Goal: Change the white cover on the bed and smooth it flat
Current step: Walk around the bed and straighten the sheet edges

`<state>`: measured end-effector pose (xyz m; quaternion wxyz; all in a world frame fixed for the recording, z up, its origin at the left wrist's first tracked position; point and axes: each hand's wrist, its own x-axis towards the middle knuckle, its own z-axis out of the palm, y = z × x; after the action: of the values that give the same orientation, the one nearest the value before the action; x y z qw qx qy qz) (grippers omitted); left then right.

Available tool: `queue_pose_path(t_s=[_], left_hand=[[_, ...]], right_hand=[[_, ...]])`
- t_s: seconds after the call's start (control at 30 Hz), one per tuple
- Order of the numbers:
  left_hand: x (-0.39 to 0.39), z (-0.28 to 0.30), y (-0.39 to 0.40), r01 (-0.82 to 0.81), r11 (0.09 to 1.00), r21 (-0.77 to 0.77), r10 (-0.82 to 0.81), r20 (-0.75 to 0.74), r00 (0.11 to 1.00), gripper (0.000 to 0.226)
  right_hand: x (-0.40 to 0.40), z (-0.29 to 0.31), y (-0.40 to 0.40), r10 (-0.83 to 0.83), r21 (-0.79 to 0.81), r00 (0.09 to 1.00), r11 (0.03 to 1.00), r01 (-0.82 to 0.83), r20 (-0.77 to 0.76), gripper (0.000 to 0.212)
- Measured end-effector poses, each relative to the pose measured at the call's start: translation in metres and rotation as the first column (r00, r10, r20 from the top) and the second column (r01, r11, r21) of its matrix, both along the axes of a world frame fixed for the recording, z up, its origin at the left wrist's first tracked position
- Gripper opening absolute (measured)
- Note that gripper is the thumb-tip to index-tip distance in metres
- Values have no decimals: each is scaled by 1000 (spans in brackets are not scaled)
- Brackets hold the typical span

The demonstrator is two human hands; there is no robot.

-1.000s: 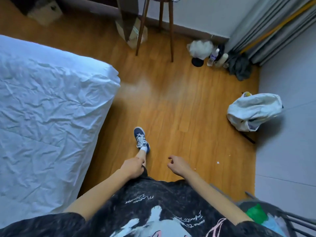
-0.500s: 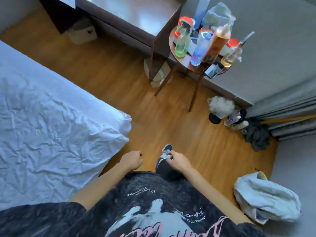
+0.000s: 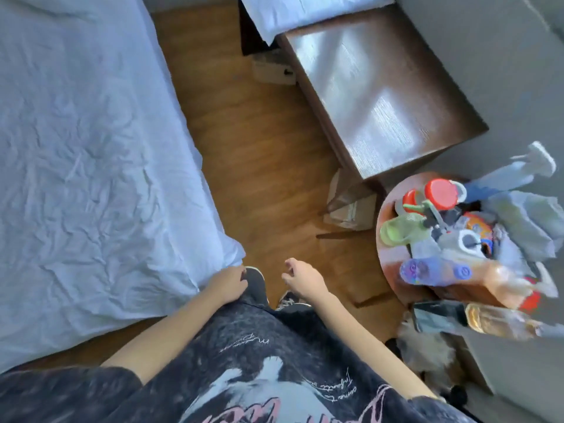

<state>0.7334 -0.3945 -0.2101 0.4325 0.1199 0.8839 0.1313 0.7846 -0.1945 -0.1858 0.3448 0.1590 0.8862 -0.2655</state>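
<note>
Filling the whole left side of the frame, the bed (image 3: 45,270) lies under the white cover (image 3: 91,148), which is creased all over and drapes down at the bed's corner near the lower centre. Wooden floor (image 3: 259,148) runs up the middle of the frame between the bed and a dark brown desk (image 3: 381,87) at the upper right; a white cloth (image 3: 305,10) lies over the desk's far end at the top edge. Lower on the right edge sits a round side table (image 3: 393,261) crowded with bottles (image 3: 433,270), blurred and hard to tell apart. A dark printed shirt (image 3: 259,361) spans the bottom of the frame, with both bare forearms reaching up from it. The left hand (image 3: 227,283) hangs just beside the cover's draped corner with its fingers curled inward, gripping nothing; whether it touches the fabric cannot be told. The right hand (image 3: 300,277) hangs over the floor, apart from the bed, its fingers loosely curled and holding nothing. A dark shoe (image 3: 254,283) shows between the two hands.
</note>
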Motion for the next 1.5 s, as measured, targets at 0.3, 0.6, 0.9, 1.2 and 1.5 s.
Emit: queue_pose_path(t_s=[0.3, 0.6, 0.9, 1.2, 1.5], left_hand=[[-125, -29, 10, -405, 914, 12, 404, 20, 914, 35], [-219, -24, -53, -783, 620, 47, 784, -10, 620, 34], [-215, -53, -99, -997, 44, -66, 998, 46, 41, 43], [-244, -100, -105, -895, -417, -157, 908, -116, -403, 43], [-210, -203, -137, -939, -323, -120, 915, -295, -276, 65]], right_hand=[[-187, -9, 17, 374, 51, 926, 925, -376, 51, 38], [-374, 1, -55, 768, 104, 629, 620, -777, 121, 42], [-496, -25, -210, 994, 42, 36, 31, -999, 108, 39], [-559, -110, -354, 869, 50, -494, -494, -868, 0, 44], [-562, -228, -411, 561, 271, -826, -787, -554, -56, 81]])
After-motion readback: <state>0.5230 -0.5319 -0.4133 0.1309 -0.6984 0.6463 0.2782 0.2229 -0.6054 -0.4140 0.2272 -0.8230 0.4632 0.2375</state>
